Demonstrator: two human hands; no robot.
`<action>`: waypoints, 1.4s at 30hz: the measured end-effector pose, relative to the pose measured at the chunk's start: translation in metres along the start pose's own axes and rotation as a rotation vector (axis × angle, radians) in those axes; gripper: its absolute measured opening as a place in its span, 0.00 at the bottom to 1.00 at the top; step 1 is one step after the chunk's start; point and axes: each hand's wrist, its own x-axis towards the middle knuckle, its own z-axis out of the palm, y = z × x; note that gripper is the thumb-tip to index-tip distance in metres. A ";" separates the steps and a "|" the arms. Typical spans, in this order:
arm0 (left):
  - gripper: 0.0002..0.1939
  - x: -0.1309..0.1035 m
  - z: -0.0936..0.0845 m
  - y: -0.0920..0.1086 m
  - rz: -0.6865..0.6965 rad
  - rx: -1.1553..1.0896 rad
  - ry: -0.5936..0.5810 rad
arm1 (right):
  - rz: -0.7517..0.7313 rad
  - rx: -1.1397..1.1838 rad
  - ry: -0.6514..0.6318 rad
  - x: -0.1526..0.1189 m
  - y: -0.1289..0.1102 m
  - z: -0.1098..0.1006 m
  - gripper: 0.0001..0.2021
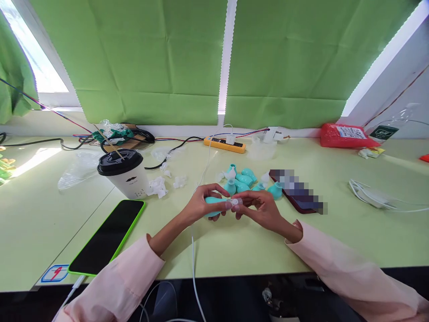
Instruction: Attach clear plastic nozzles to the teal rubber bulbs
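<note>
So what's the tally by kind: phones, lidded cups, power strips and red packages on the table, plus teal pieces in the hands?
Phones: 2
Lidded cup: 1
Power strip: 1
Red package: 1
Teal piece in the hands: 1
Total: 6

Bare desk (335, 241) opens to the right, between the dark phone (296, 192) and the coiled white cable (372, 194). On the left, the cup (125, 174) and green-edged phone (109, 237) obstruct; teal bulbs (246, 179) block the middle.
</note>
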 end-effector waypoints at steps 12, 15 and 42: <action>0.12 -0.001 0.001 -0.003 0.075 0.246 0.021 | 0.159 0.138 -0.001 -0.002 0.003 0.006 0.09; 0.11 0.000 0.003 -0.005 0.146 0.333 0.046 | 0.197 0.159 0.007 -0.002 0.001 0.007 0.09; 0.12 0.015 -0.040 -0.006 0.000 1.148 0.253 | 0.335 0.681 -0.002 0.010 0.017 -0.007 0.08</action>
